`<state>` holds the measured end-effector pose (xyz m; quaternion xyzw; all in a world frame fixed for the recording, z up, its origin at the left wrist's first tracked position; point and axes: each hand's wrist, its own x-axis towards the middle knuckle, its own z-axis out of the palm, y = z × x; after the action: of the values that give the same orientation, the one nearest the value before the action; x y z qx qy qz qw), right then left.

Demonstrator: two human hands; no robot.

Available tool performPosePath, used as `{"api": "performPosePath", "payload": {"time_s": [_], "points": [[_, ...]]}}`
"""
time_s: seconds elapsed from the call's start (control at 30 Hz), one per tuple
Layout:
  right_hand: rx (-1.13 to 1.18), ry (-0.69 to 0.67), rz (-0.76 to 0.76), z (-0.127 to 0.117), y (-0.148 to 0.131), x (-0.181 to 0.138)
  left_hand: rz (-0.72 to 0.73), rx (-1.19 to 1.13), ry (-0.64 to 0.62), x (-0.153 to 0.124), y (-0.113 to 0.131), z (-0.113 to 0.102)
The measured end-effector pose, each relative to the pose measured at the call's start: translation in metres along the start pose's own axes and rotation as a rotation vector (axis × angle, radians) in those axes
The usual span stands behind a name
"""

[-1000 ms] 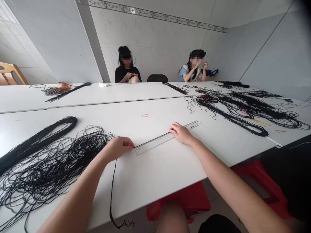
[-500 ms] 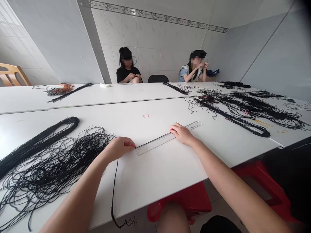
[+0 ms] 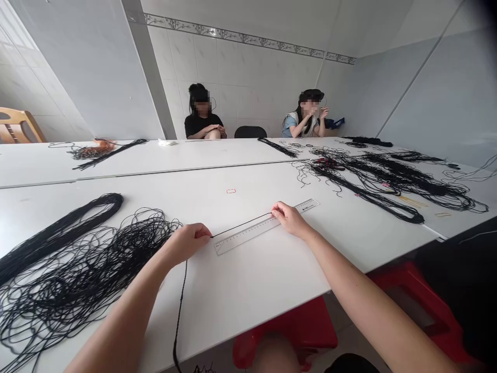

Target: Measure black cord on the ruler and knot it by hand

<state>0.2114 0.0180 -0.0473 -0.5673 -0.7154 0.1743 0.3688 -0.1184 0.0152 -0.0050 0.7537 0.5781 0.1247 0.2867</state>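
Note:
A thin black cord point(image 3: 241, 225) is stretched between my two hands, just above the table. My left hand point(image 3: 193, 239) pinches it at the near end of a clear ruler point(image 3: 248, 234), and the cord's knotted tail point(image 3: 180, 305) hangs from that hand over the table's front edge. Farther right, my right hand point(image 3: 288, 218) grips the cord between thumb and fingers, resting over the ruler's upper half. The ruler lies flat and slanted, a small gap between its edge and the cord.
Loose black cords point(image 3: 116, 264) and a looped black bundle point(image 3: 77, 220) lie left. More black cords point(image 3: 419, 178) spread across the right, with red-handled pliers point(image 3: 328, 163) among them. A small red-outlined piece point(image 3: 231, 191) lies ahead. Two people sit across the white table point(image 3: 174, 182).
The cord has lifted off the ruler's edge, leaving a gap. My left hand has drawn slightly left, away from the ruler's end. The whole view has shifted a little.

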Motion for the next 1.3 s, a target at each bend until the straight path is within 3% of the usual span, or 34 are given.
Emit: {"api": "performPosePath", "payload": {"time_s": [0.27,0.4,0.47,0.63,0.73,0.8,1.0,1.17,1.3], "points": [[0.347,-0.026,0.029,-0.008,-0.016,0.0,-0.014,0.049,0.086,0.006,-0.005,0.004],[0.646,-0.004,0.037,-0.016,-0.051,-0.025,0.095,0.082,0.314,-0.01,0.026,0.006],[0.702,-0.056,0.03,-0.022,-0.076,-0.052,0.198,-0.007,0.357,-0.032,0.051,0.015],[0.698,-0.152,0.054,-0.048,-0.137,-0.14,0.472,-0.433,0.132,-0.117,0.107,0.062],[0.671,-0.196,0.076,-0.061,-0.167,-0.18,0.418,-0.762,-0.011,-0.165,0.121,0.088],[0.659,-0.203,0.097,-0.065,-0.183,-0.201,0.346,-0.931,-0.043,-0.19,0.124,0.099],[0.652,-0.201,0.126,-0.061,-0.211,-0.25,0.232,-1.041,-0.007,-0.243,0.121,0.109],[0.643,-0.137,0.155,-0.061,-0.208,-0.267,0.312,-0.962,-0.007,-0.249,0.132,0.12],[0.662,-0.013,0.278,-0.063,-0.164,-0.275,0.371,-0.906,-0.112,-0.205,0.156,0.142]]}}
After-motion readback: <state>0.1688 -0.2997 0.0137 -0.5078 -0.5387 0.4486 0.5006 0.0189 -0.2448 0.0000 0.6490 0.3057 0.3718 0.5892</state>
